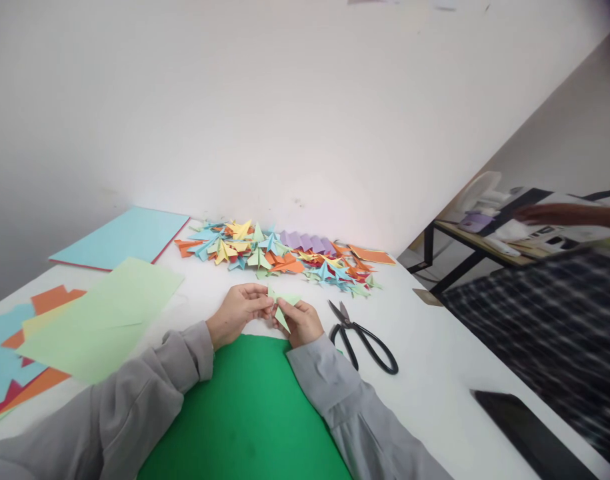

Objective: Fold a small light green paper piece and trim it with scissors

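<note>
Between my two hands is a small light-green folded paper piece (283, 316) with pointed tips, shaped like the paper figures behind it. My left hand (242, 308) pinches its left edge between thumb and fingers. My right hand (302, 321) grips its right side, thumb on top. Both hands are held over the far edge of a green sheet (245, 413). Just beyond them lies a long heap of small folded paper figures (277, 257) in orange, yellow, blue, green and purple. Black-handled scissors (359, 333) rest with blades parted to the right of my right hand.
Light-green sheets (105, 313) and coloured paper scraps (9, 353) lie on the left of the white table (415, 427). A blue sheet stack (125, 237) sits at the back left. A dark flat object (527, 433) is at front right. Another person's arm (569, 215) reaches over a neighbouring table.
</note>
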### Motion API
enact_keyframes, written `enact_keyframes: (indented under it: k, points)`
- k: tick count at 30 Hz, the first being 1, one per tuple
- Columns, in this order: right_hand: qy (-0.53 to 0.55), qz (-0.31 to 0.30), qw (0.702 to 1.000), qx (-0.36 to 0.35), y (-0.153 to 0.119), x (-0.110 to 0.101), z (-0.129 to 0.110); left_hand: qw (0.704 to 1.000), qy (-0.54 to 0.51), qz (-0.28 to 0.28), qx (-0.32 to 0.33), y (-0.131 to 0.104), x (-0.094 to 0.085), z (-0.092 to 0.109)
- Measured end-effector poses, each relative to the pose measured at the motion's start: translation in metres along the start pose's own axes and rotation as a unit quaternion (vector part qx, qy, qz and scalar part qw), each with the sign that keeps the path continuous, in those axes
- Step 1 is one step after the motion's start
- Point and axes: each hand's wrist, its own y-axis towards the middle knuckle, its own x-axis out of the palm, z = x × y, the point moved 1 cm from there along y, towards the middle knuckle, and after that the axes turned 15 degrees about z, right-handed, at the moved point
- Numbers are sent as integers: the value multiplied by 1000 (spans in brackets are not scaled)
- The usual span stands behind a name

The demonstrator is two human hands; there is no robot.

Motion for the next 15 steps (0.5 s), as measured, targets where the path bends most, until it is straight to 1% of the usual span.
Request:
enact_keyframes:
  k: [3,6,8,11,15]
  points:
    - [20,16,1000,14,2,-2,1,1000,-9,1,0,1,-1,0]
    - [33,0,999,11,5,-4,3,999,-39,30,11,2,-2,1]
    - [19,-10,1000,-3,6,-5,5,998,-49,39,15,3,-3,2]
    - [5,-3,1000,-31,8,-6,7,998,-43,36,13,2,-1,3]
    - [-7,0,999,-38,10,-8,11,998,-21,50,11,0,2,3]
